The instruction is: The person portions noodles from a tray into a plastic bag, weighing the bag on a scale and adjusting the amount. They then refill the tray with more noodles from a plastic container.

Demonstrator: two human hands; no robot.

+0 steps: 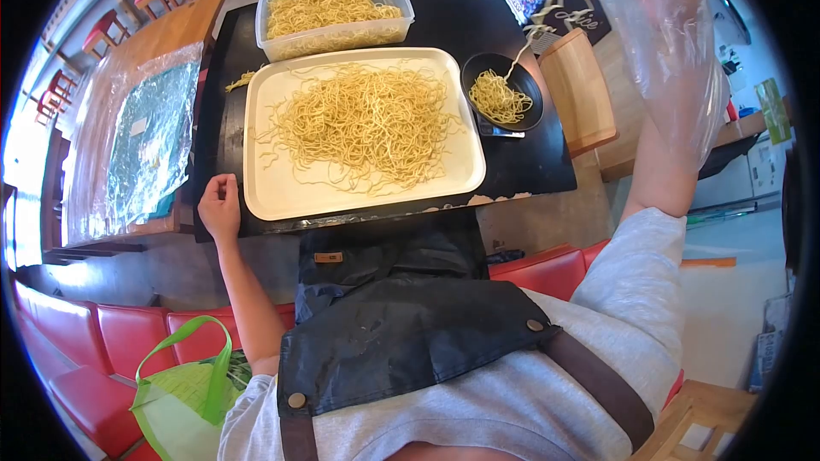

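My right hand [653, 0], in a clear plastic glove, is raised high at the upper right and closed on noodles [536, 30]. A few strands hang from it down to a black bowl [538, 111] that holds a small heap of noodles. The bowl rests on a small scale [498, 131], mostly hidden under it. My bare left hand [219, 205] lies at the table edge beside a cream tray [256, 192], its fingers curled in with nothing visible in them. Across the tray spreads a large loose pile of noodles [367, 124].
Behind the tray stands a clear plastic tub [333, 44] full of noodles. Some stray noodles [241, 82] lie on the black table [224, 145]. A wooden tray [576, 94] is right of the bowl. Plastic wrap [141, 137] covers part of a wooden table at left.
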